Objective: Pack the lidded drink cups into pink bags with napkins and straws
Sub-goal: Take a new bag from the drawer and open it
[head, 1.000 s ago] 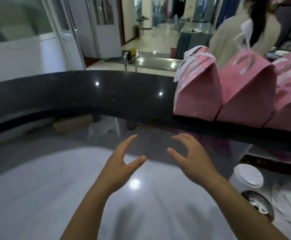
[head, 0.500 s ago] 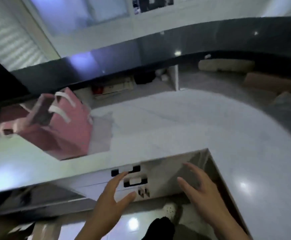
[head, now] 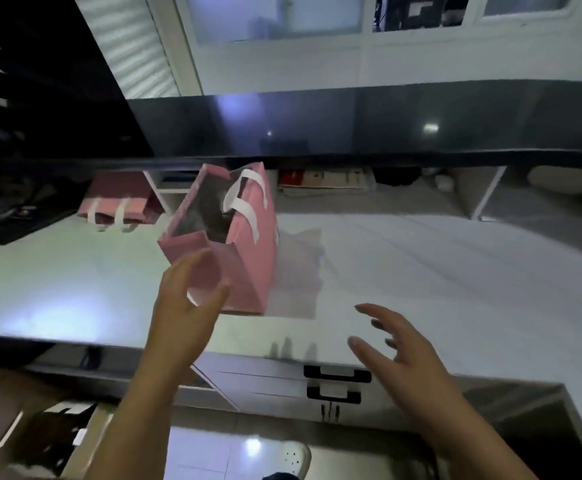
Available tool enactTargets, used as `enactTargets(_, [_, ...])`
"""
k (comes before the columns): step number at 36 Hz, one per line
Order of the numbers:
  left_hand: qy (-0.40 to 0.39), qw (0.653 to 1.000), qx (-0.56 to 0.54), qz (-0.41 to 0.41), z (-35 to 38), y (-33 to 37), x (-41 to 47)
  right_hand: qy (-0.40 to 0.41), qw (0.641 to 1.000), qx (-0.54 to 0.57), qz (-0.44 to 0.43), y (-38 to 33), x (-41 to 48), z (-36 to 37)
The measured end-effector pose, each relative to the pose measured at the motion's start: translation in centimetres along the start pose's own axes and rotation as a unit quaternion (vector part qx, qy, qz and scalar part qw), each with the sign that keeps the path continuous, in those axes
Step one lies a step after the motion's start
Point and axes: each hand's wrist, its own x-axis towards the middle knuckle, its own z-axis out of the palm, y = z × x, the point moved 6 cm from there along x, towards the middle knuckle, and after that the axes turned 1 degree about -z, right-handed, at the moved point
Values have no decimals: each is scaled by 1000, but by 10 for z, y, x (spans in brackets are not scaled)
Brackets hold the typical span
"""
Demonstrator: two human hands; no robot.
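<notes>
Both hands, empty with fingers spread wide, have come round within the last second to an open pink bag [head: 248,265] standing on the white counter [head: 438,271] (spare bags [head: 116,206] lie flat behind it), the left hand [head: 182,317] nearly touching it and the right hand [head: 410,365] apart, so a fresh packing round likely begins.

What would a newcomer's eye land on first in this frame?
The open pink bag with white handles, standing upright on the white counter left of centre. Next come the left hand, fingers spread just in front of that bag, and the right hand, open and empty above the counter's near edge. A second pink bag lies farther back on the left.
</notes>
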Motion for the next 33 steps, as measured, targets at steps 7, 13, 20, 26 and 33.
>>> enactTargets(7, [11, 998, -58, -7, -45, -20, 125, 5, 999, -25, -27, -94, 107, 67])
enactTargets(13, [-95, 995, 10, -41, -40, -37, 197, 39, 999, -9, 12, -134, 179, 123])
enactTargets(20, [-180, 982, 58, -24, -22, -50, 221, 63, 997, 9, 49, -123, 205, 153])
enactTargets(26, [-126, 992, 5, 21, -4, -29, 198, 133, 984, 74, 97, -85, 176, 124])
enactTargets(33, [-183, 977, -56, 96, 38, 25, 152, 210, 948, 187, 151, -37, 112, 77])
